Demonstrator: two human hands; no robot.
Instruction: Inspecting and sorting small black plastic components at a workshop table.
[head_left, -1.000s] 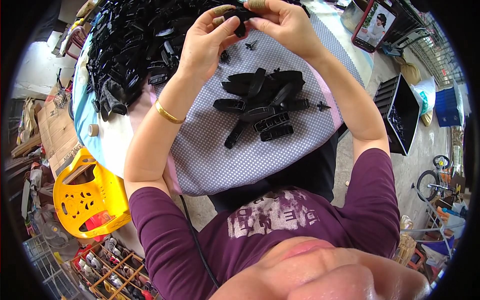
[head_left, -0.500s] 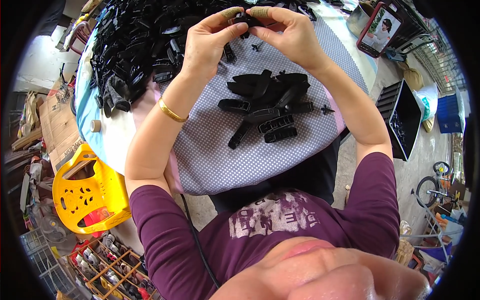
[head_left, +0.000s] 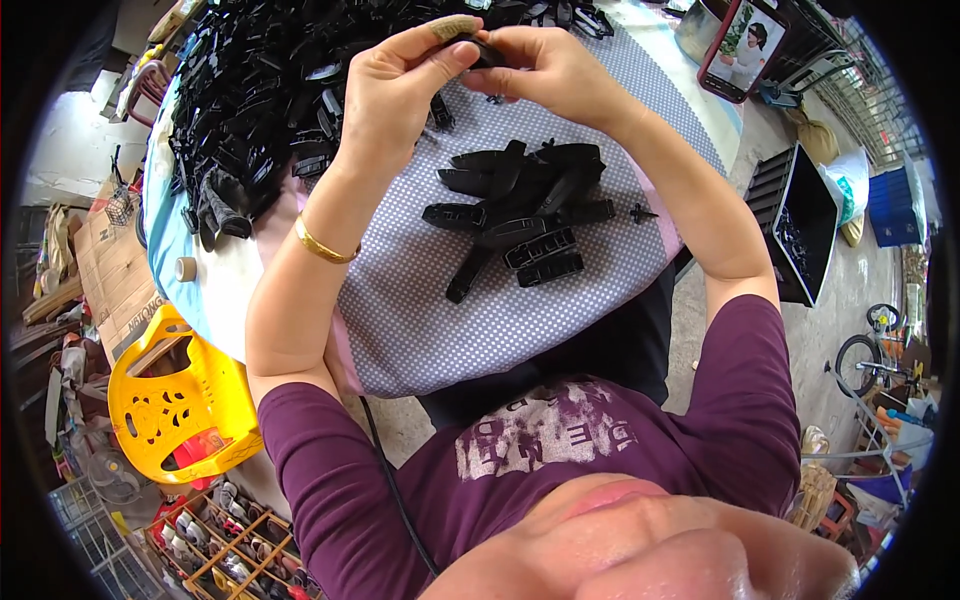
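My left hand and my right hand meet above the far side of the table, both pinching one small black plastic part between their fingertips. The left wrist wears a gold bangle. Below the hands, a small heap of black plastic parts lies on the dotted grey cloth. A much larger pile of black parts covers the table's far left.
A phone stands at the far right of the table. A roll of tape lies at the left edge. A yellow plastic chair is at lower left, a black crate on the floor at right.
Both hands and the part between them sit lower in the picture as the head tilted; the fingers keep working the same small part. The heap on the cloth has not moved.
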